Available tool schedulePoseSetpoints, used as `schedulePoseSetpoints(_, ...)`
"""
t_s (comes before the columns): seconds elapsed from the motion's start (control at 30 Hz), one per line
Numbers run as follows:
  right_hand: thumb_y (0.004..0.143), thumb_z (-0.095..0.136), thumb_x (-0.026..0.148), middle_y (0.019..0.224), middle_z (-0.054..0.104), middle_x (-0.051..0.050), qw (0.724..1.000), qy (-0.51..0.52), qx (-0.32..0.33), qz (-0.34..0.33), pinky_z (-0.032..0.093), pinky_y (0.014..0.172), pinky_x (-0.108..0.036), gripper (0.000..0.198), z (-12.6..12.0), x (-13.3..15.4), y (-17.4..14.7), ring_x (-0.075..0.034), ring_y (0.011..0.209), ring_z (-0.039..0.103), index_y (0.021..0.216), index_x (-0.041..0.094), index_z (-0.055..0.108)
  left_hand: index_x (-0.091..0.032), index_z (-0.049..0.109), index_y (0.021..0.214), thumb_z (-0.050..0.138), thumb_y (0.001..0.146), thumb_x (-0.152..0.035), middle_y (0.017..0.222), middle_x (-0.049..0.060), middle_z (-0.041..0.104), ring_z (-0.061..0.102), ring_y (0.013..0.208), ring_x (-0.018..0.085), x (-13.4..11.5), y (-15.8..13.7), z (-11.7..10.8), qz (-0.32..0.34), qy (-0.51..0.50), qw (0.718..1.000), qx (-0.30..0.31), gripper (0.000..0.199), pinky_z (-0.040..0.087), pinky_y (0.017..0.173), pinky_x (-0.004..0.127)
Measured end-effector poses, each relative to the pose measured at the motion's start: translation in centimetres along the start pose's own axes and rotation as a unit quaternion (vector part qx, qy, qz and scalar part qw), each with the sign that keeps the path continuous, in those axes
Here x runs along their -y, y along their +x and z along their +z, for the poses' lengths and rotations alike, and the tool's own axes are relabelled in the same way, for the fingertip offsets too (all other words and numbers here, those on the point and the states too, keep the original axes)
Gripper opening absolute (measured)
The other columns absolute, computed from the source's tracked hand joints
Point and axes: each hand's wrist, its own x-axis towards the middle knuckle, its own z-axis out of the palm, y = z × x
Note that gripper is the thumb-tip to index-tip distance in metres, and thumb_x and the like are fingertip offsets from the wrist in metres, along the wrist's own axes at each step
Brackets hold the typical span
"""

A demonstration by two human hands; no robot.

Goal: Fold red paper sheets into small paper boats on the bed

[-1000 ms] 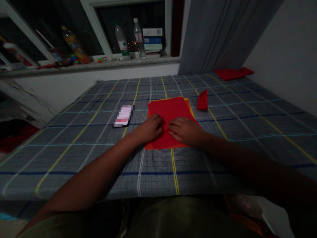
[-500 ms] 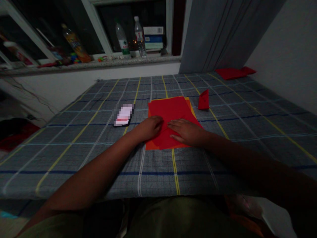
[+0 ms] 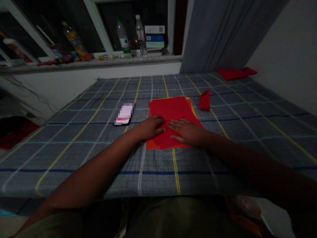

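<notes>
A stack of red paper (image 3: 170,107) lies on the checked cloth, with orange sheets (image 3: 151,144) showing along its edges. On the stack's left side rests my left hand (image 3: 150,127), fingers reaching forward and thumb apart. My right hand (image 3: 187,131) is spread flat on the paper's right part, its fingertips pointing left toward the other hand. A smaller red piece seems to lie under the hands, but its outline is hard to make out. Neither hand grips anything.
To the left lies a phone (image 3: 123,114) with a lit, blurred screen. A folded red paper piece (image 3: 204,99) stands right of the stack. More red paper (image 3: 231,73) is at the far right corner. Bottles (image 3: 123,41) and boxes (image 3: 155,38) line the windowsill.
My left hand's fingers have uncurled and its thumb has come out to the right across the paper. My right hand stays flat in nearly the same place.
</notes>
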Motion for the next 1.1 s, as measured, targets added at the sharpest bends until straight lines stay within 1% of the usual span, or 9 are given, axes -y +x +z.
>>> schedulePoseSetpoints(0.2, 0.107, 0.037, 0.055, 0.164, 0.044, -0.017, 0.999, 0.009, 0.038, 0.008, 0.032, 0.124, -0.052, 0.068, -0.5, -0.1, -0.1, -0.032, 0.153, 0.041, 0.159, 0.012, 0.046, -0.013, 0.061, 0.141, 0.052, 0.102, -0.046, 0.150, 0.018, 0.056, 0.052, 0.141, 0.029, 0.3, 0.0, 0.2, 0.005, -0.003, 1.000, -0.001, 0.052, 0.039, 0.121, 0.042)
schedulePoseSetpoints(0.3, 0.107, 0.038, 0.056, 0.166, 0.042, -0.014, 0.998, 0.005, 0.053, 0.022, 0.030, 0.125, -0.055, 0.067, -0.8, -0.1, -0.2, -0.034, 0.154, 0.038, 0.160, 0.017, 0.045, -0.011, 0.062, 0.141, 0.052, 0.102, -0.047, 0.152, 0.019, 0.054, 0.051, 0.143, 0.029, 0.4, 0.0, 0.3, 0.000, 0.006, 1.000, 0.006, 0.054, 0.038, 0.122, 0.041)
schedulePoseSetpoints(0.47, 0.107, 0.037, 0.055, 0.171, 0.032, -0.014, 0.993, -0.054, 0.058, 0.085, 0.027, 0.123, -0.064, 0.062, -1.7, -1.1, -0.9, -0.041, 0.158, 0.027, 0.158, 0.021, 0.050, -0.011, 0.061, 0.144, 0.053, 0.102, -0.047, 0.153, 0.019, 0.052, 0.050, 0.144, 0.029, 0.6, 0.2, 0.3, -0.008, 0.001, 1.000, 0.013, 0.057, 0.036, 0.123, 0.040)
schedulePoseSetpoints(0.57, 0.106, 0.037, 0.057, 0.172, 0.031, -0.015, 0.986, -0.081, 0.078, 0.123, 0.025, 0.123, -0.068, 0.064, -2.3, -2.3, -1.3, -0.043, 0.157, 0.028, 0.159, 0.023, 0.048, -0.013, 0.062, 0.143, 0.054, 0.102, -0.048, 0.153, 0.018, 0.053, 0.051, 0.143, 0.028, 0.7, 0.2, 0.3, -0.010, -0.002, 1.000, 0.011, 0.055, 0.037, 0.123, 0.040)
schedulePoseSetpoints(0.7, 0.104, 0.036, 0.064, 0.170, 0.035, -0.017, 0.973, -0.099, 0.085, 0.189, 0.031, 0.120, -0.066, 0.071, -2.5, -3.8, -1.7, -0.045, 0.156, 0.028, 0.156, 0.018, 0.052, -0.013, 0.062, 0.143, 0.053, 0.102, -0.049, 0.153, 0.018, 0.053, 0.051, 0.143, 0.029, 0.6, 0.1, 0.2, -0.010, 0.000, 1.000, 0.009, 0.056, 0.038, 0.123, 0.040)
schedulePoseSetpoints(0.8, 0.103, 0.040, 0.063, 0.166, 0.041, -0.021, 0.966, -0.108, 0.050, 0.228, 0.035, 0.117, -0.066, 0.070, -2.5, -4.4, -1.8, -0.048, 0.152, 0.034, 0.144, 0.011, 0.063, -0.011, 0.061, 0.144, 0.051, 0.103, -0.049, 0.153, 0.019, 0.052, 0.051, 0.143, 0.029, 0.4, 0.1, 0.1, -0.004, 0.010, 1.000, 0.013, 0.056, 0.038, 0.122, 0.041)
schedulePoseSetpoints(0.87, 0.104, 0.042, 0.054, 0.162, 0.046, -0.023, 0.967, -0.096, -0.002, 0.236, 0.037, 0.117, -0.063, 0.062, -2.7, -4.5, -1.6, -0.047, 0.148, 0.040, 0.137, 0.008, 0.066, -0.011, 0.060, 0.144, 0.045, 0.105, -0.046, 0.153, 0.019, 0.052, 0.051, 0.142, 0.029, 0.2, -0.1, 0.1, 0.002, 0.020, 1.000, 0.011, 0.055, 0.038, 0.122, 0.042)
schedulePoseSetpoints(1.0, 0.104, 0.040, 0.029, 0.141, 0.064, -0.024, 0.978, -0.010, -0.103, 0.182, 0.042, 0.115, -0.054, 0.044, -3.1, -3.5, -1.0, -0.038, 0.132, 0.057, 0.130, 0.007, 0.068, -0.011, 0.057, 0.147, 0.031, 0.107, -0.038, 0.152, 0.019, 0.051, 0.048, 0.142, 0.030, -0.6, -0.3, 0.2, -0.003, 0.035, 0.999, 0.011, 0.055, 0.036, 0.122, 0.045)
schedulePoseSetpoints(1.1, 0.103, 0.039, 0.020, 0.125, 0.072, -0.018, 0.983, 0.048, -0.122, 0.131, 0.048, 0.109, -0.046, 0.040, -2.8, -2.4, -0.3, -0.031, 0.120, 0.064, 0.124, 0.012, 0.071, -0.015, 0.053, 0.150, 0.033, 0.105, -0.040, 0.153, 0.019, 0.049, 0.048, 0.139, 0.033, -1.6, -0.4, 0.2, -0.041, 0.048, 0.998, 0.014, 0.055, 0.040, 0.117, 0.051)
